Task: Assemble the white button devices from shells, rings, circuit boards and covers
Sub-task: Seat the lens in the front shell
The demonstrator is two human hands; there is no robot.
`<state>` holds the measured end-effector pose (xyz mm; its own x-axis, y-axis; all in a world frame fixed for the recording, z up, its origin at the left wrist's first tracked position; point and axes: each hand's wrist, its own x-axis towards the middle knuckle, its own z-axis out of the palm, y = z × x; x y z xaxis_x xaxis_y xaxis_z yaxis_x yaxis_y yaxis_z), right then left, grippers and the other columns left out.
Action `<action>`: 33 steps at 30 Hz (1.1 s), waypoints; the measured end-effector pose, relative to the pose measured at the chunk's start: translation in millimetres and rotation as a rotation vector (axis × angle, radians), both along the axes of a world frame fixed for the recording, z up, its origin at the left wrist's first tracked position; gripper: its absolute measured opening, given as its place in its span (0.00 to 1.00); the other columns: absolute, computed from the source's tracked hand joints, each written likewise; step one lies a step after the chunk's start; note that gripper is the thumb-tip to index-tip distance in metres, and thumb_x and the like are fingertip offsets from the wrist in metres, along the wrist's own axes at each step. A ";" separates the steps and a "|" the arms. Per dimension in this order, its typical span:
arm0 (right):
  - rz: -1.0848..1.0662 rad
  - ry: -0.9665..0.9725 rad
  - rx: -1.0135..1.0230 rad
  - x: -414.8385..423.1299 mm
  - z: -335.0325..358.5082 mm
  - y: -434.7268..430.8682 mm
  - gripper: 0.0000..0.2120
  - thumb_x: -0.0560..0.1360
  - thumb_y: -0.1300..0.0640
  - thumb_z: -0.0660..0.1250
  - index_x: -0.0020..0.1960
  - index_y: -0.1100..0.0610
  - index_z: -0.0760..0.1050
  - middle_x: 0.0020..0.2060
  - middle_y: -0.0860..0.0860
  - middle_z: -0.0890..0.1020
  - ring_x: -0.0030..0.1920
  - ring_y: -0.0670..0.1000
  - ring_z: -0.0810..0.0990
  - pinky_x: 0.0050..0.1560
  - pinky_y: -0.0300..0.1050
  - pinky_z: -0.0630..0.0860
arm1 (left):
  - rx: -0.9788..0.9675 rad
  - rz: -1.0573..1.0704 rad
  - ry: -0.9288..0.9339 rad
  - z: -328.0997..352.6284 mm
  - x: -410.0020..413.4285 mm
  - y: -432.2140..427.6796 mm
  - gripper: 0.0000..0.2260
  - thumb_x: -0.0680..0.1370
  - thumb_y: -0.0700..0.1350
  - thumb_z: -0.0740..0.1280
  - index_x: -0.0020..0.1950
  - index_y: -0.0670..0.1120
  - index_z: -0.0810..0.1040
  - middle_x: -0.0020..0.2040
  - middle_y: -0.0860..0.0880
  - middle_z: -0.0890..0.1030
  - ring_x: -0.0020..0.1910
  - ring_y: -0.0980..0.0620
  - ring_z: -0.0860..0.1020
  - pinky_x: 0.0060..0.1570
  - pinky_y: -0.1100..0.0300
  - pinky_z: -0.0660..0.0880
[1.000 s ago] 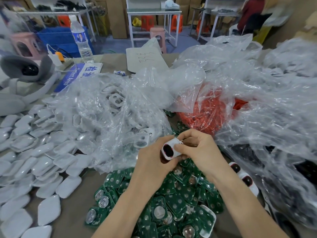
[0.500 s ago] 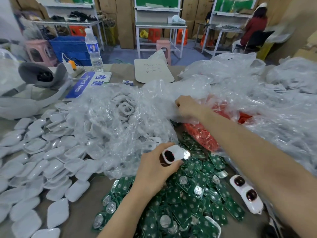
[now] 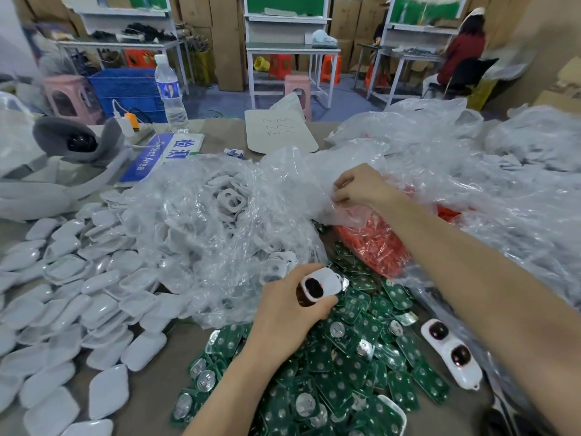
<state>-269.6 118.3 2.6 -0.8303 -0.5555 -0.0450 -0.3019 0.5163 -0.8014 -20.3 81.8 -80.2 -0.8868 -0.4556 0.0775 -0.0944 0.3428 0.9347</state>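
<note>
My left hand is gripping the white shell over the near circuit boards, ready for a part. My right hand is pinching the farther bag of orange parts, probably to open it.

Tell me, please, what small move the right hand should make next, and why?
Probably slip the right hand into the bag whose edge it pinches and pick one orange ring; the left hand holds a shell ready for it.
</note>
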 end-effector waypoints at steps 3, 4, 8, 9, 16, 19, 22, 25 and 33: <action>0.033 -0.054 -0.031 -1.8 4.0 5.1 0.08 0.67 0.69 0.76 0.44 0.63 0.80 0.34 0.56 0.81 0.32 0.49 0.79 0.31 0.33 0.77 | -0.007 0.005 0.002 0.8 0.5 0.8 0.18 0.72 0.49 0.75 0.61 0.57 0.79 0.45 0.62 0.83 0.43 0.63 0.82 0.44 0.69 0.77; 0.046 -0.069 -0.042 -2.6 5.4 6.8 0.07 0.67 0.69 0.76 0.43 0.63 0.80 0.34 0.56 0.81 0.33 0.49 0.79 0.33 0.34 0.78 | -0.009 0.006 0.005 0.8 0.5 0.8 0.18 0.72 0.48 0.75 0.61 0.57 0.79 0.45 0.62 0.83 0.42 0.63 0.82 0.44 0.69 0.77; 0.042 -0.201 -0.098 -6.9 6.6 12.6 0.07 0.70 0.71 0.73 0.47 0.67 0.80 0.38 0.58 0.82 0.36 0.51 0.81 0.38 0.37 0.81 | 0.002 0.003 0.009 1.2 0.7 1.7 0.18 0.72 0.47 0.75 0.60 0.57 0.79 0.44 0.62 0.84 0.42 0.63 0.82 0.41 0.69 0.76; 0.010 -0.197 -0.115 -7.2 6.0 12.9 0.06 0.70 0.71 0.72 0.47 0.68 0.80 0.38 0.58 0.82 0.36 0.51 0.81 0.38 0.37 0.81 | 0.003 0.001 0.010 1.3 0.6 1.9 0.18 0.72 0.47 0.75 0.60 0.57 0.79 0.44 0.62 0.84 0.41 0.63 0.82 0.42 0.69 0.76; -0.187 -0.180 -0.540 25.4 23.2 34.3 0.04 0.74 0.68 0.69 0.45 0.61 0.77 0.42 0.59 0.83 0.38 0.53 0.83 0.35 0.40 0.80 | 0.054 0.012 0.029 3.9 0.8 1.3 0.18 0.72 0.46 0.76 0.59 0.57 0.79 0.46 0.64 0.83 0.46 0.68 0.79 0.43 0.76 0.72; -0.012 -0.269 -0.615 69.7 17.9 64.2 0.07 0.71 0.68 0.71 0.46 0.59 0.77 0.40 0.55 0.86 0.40 0.52 0.86 0.40 0.39 0.81 | 0.084 0.008 0.037 4.4 0.7 -0.7 0.18 0.72 0.45 0.76 0.57 0.60 0.78 0.46 0.67 0.82 0.46 0.69 0.78 0.42 0.77 0.72; 0.129 -0.078 -0.466 114.6 -6.2 88.9 0.09 0.71 0.65 0.72 0.43 0.52 0.79 0.45 0.47 0.85 0.47 0.45 0.84 0.49 0.35 0.79 | 0.089 -0.004 0.037 4.0 -0.6 -0.5 0.18 0.72 0.45 0.76 0.58 0.58 0.79 0.47 0.64 0.82 0.46 0.68 0.79 0.43 0.75 0.73; 0.264 0.016 -0.438 136.3 -29.4 97.4 0.14 0.70 0.71 0.71 0.38 0.52 0.81 0.50 0.44 0.83 0.52 0.42 0.82 0.52 0.33 0.77 | 0.076 -0.009 0.027 4.6 -1.4 -0.2 0.18 0.71 0.45 0.76 0.58 0.59 0.78 0.46 0.64 0.83 0.45 0.66 0.80 0.43 0.74 0.73; 0.267 0.068 -0.334 137.4 -44.8 104.7 0.15 0.71 0.71 0.70 0.40 0.51 0.84 0.45 0.43 0.81 0.46 0.44 0.82 0.49 0.34 0.76 | 0.076 -0.015 0.045 5.6 -0.6 -0.1 0.17 0.72 0.47 0.76 0.59 0.56 0.79 0.47 0.63 0.83 0.45 0.63 0.81 0.42 0.70 0.76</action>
<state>-132.2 223.0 -42.1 -0.6504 -0.7260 0.2236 -0.4480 0.1289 -0.8847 -20.8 81.8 -74.6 -0.8899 -0.4485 0.0835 -0.0468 0.2718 0.9612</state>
